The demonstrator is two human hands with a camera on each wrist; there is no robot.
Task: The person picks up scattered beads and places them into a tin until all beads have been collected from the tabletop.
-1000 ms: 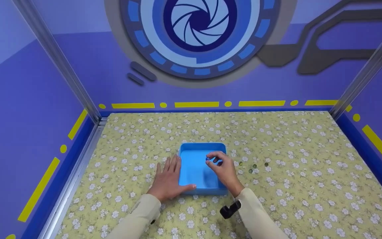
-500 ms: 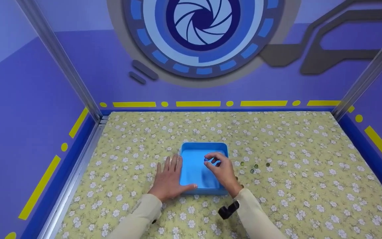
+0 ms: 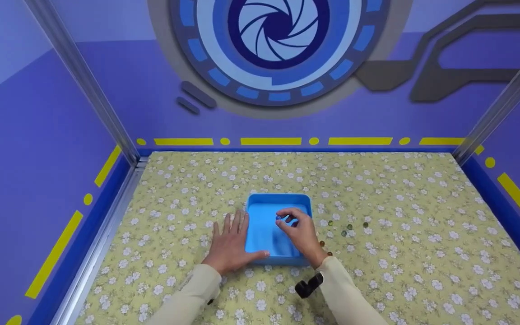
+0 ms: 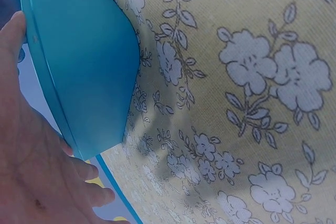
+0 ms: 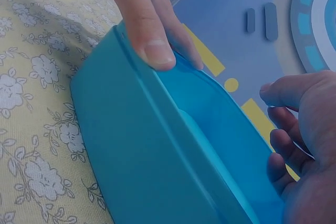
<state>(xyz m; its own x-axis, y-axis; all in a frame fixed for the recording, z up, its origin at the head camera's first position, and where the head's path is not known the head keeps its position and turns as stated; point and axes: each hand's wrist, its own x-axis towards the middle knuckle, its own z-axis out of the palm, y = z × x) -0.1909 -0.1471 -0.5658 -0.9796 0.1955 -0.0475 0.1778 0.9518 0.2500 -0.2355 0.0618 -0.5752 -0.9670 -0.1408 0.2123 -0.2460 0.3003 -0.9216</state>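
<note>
1. Now I watch the right hand pinch the blue marble between thumb and forefinger, above the tray.
2. The left hand spreads straight fingers along the tray's left wall, thumb over the near rim.
3. I judge the blue marble light, hard and slippery, so fingertips across its middle suit it.
4. Green marbles lie right of the tray.

This looks like an enclosed workstation booth; whether lab or studio cannot be told. Printed purple wall panels with an aperture-blade emblem and yellow dash-and-dot striping meet at metal corner posts around a floral tablecloth.
</note>
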